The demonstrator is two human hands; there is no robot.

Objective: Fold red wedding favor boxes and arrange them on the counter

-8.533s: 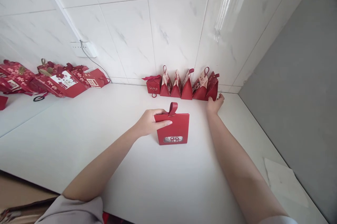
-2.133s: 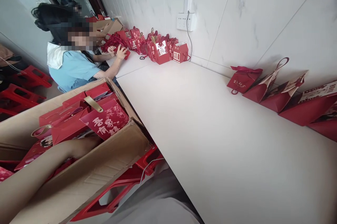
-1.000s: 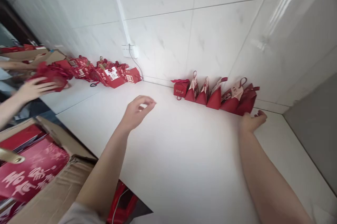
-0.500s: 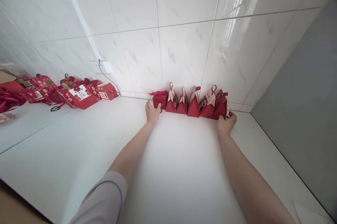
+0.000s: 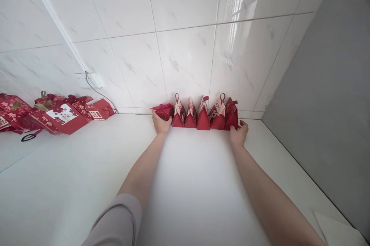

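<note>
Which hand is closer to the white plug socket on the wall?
Left. The left hand is below and right of the plug socket, at the ribbon-topped red box; the right hand is farther right, at the last red box in the row.

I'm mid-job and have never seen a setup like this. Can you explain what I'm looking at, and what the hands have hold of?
There is no machine here: these are a person's two bare hands. Every picture comes from one camera worn on that person's head, looking forward and down.

On a smooth white table, five red paper boxes with pointed tops stand in a row by the white tiled wall. The left hand grasps a small red box with a ribbon at the row's left end. The right hand touches the rightmost pointed box; whether it grips is unclear. More red printed boxes crowd together farther left.
</note>
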